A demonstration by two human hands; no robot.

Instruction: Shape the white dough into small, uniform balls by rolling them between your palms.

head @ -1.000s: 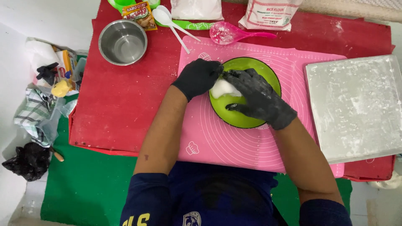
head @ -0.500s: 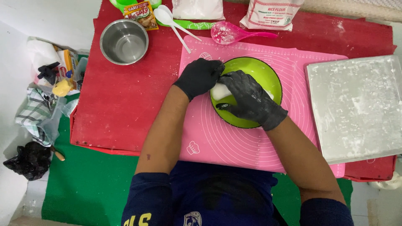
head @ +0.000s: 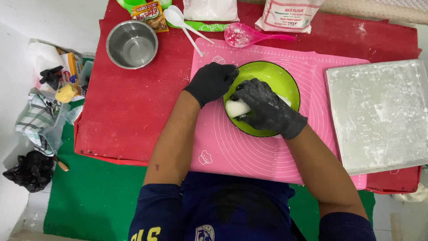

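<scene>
A green bowl [head: 280, 76] sits on a pink silicone mat [head: 267, 151] over a red table. My left hand [head: 213, 81], in a black glove, grips the bowl's left rim. My right hand [head: 266, 108], also gloved in black and dusted with flour, is inside the bowl and closed around a white lump of dough [head: 235, 107], which sticks out at the hand's left side. The dough lies against the bowl's near-left wall.
A steel bowl [head: 132, 44], white spoon [head: 183, 25], pink scoop [head: 247, 35], seasoning packet [head: 150, 13] and two flour bags [head: 287, 13] line the table's far edge. A floured metal tray [head: 379, 114] lies right. Cloths and packets [head: 49, 98] clutter the floor at left.
My right hand has shifted left and closed over the dough, rolling it toward the bowl's left wall. My left hand stays on the rim.
</scene>
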